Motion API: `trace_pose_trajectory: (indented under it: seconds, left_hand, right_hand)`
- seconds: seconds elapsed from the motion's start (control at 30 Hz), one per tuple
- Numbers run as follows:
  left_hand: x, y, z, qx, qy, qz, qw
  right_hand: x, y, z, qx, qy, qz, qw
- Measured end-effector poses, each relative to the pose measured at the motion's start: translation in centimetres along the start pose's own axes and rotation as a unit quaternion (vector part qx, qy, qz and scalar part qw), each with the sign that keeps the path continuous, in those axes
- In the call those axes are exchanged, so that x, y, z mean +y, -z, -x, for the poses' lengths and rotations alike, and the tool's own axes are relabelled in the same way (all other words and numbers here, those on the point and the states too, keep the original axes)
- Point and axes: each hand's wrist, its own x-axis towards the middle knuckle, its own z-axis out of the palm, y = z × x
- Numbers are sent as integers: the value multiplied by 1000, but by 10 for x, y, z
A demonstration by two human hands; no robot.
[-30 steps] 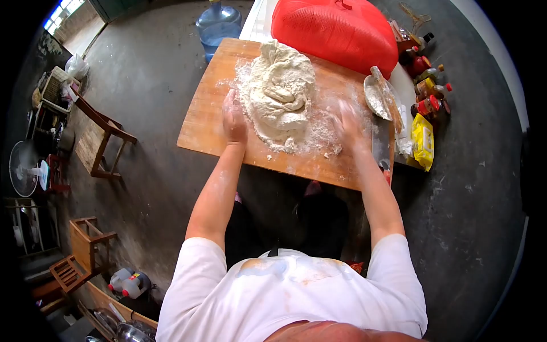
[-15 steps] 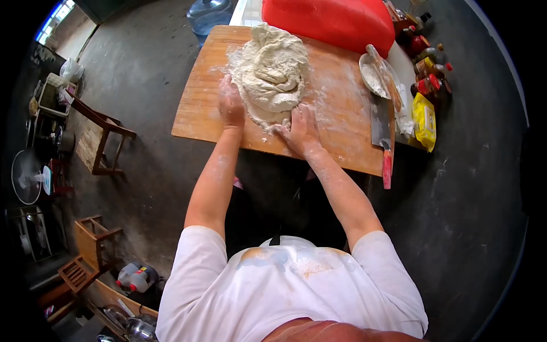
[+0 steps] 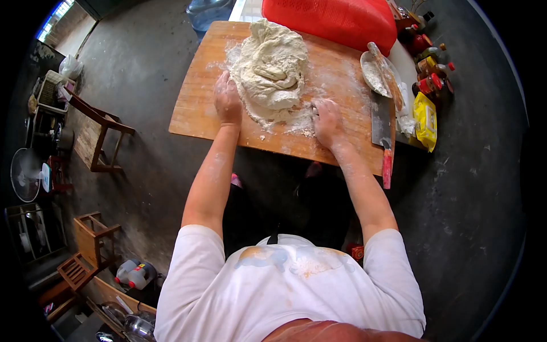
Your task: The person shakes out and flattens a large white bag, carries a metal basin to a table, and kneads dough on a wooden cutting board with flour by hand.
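A large lump of floury dough (image 3: 272, 65) lies on a wooden board (image 3: 196, 108), with loose flour around its near edge. My left hand (image 3: 228, 100) rests on the board against the dough's left side, open, its fingers pointing away from me. Right of the dough's near end, my right hand (image 3: 327, 122) is on the board over scattered flour. Its fingers are curled together, and what they hold, if anything, is too small to make out. A small gap separates this hand from the dough.
At the board's right lie a cleaver (image 3: 380, 122) with a red handle, a flour dish (image 3: 373, 74) and a rolling pin (image 3: 383, 71). A red cover (image 3: 336, 25), sauce bottles (image 3: 427, 85) and a yellow packet (image 3: 425, 121) are beyond. Wooden chairs (image 3: 102, 137) stand left.
My right hand came in from the right to the dough's near edge, then moved back right, and its fingers are now curled. My left hand stayed beside the dough. The view has shifted slightly.
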Motion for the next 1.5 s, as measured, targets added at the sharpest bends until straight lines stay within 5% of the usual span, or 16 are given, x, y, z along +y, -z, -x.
trace_pose_trajectory:
  seconds: [0.1, 0.33, 0.57, 0.63, 0.7, 0.83, 1.0, 1.07, 1.13, 1.23, 1.3, 1.43, 1.5]
  left_hand:
    - [19, 1, -2, 3, 57, 66, 996]
    - [13, 4, 0, -5, 87, 107, 990]
    - [-3, -1, 1, -9, -23, -5, 1000]
    - [-12, -4, -2, -9, -66, -15, 998]
    - [-15, -5, -1, -9, -60, -18, 998]
    - [1, -4, -1, -1, -10, 22, 1000]
    - [4, -2, -3, -8, -5, 22, 1000]
    - [-5, -1, -1, -7, 10, 29, 999]
    - [-12, -5, -2, 2, -53, -22, 998]
    - [-2, -5, -3, 2, -27, -9, 1000]
    - [1, -4, -3, 4, -27, -9, 1000]
    - [10, -1, -3, 0, 14, 7, 1000]
    - [10, -1, -3, -1, 5, -1, 1000]
  right_hand:
    - [-23, -4, -3, 51, -9, 23, 998]
    - [0, 27, 30, -111, 40, 23, 993]
    - [-26, -19, -7, -35, -23, 125, 991]
    - [-20, -9, -5, -71, 19, -39, 997]
    - [-7, 13, -9, -23, 48, -11, 999]
    - [18, 46, -3, -157, -127, -44, 978]
    - [35, 35, 7, 54, -13, 89, 995]
    - [69, 50, 16, 59, -3, 47, 997]
    - [78, 89, 39, 35, -113, 113, 987]
    - [91, 115, 79, -9, -241, 212, 947]
    - [87, 123, 88, -55, -356, 170, 917]
    - [93, 124, 93, -57, -382, 141, 912]
    - [95, 121, 94, -31, -460, -57, 886]
